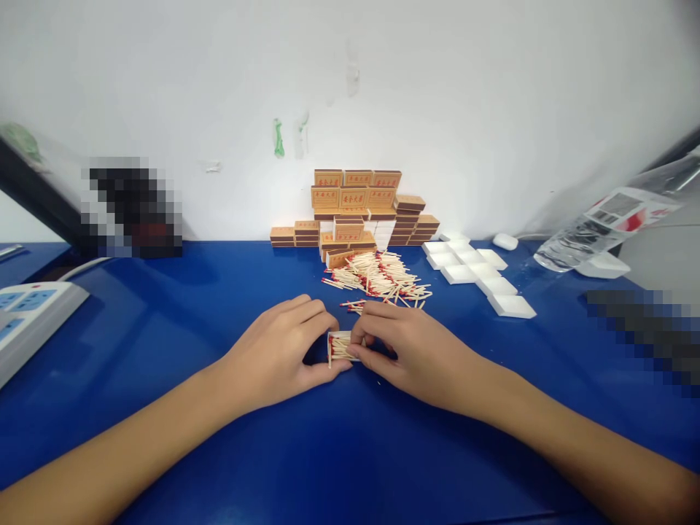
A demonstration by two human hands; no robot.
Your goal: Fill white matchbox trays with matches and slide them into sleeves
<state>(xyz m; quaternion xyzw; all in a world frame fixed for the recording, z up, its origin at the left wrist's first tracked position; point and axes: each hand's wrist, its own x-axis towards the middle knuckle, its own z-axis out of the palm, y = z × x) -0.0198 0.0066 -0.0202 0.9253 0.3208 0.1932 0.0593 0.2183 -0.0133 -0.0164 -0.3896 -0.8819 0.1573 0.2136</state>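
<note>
A small white matchbox tray (329, 348) filled with red-tipped matches (340, 345) lies on the blue table in front of me. My left hand (278, 350) grips it from the left, thumb along the near side and index finger at the far side. At the tray's right end my right hand (407, 346) has its fingertips closed on matches, covering that part of the tray. One match pokes over the near left corner. Just beyond my hands spreads a heap of loose matches (377, 275), red heads pointing various ways.
Matchboxes (353, 197) are stacked against the wall behind the heap. Several empty white trays (473, 272) lie to the right, near a white earphone case (504, 241) and a tilted plastic bottle (593, 222). A power strip (49, 313) sits at the left edge of the blue table (350, 452).
</note>
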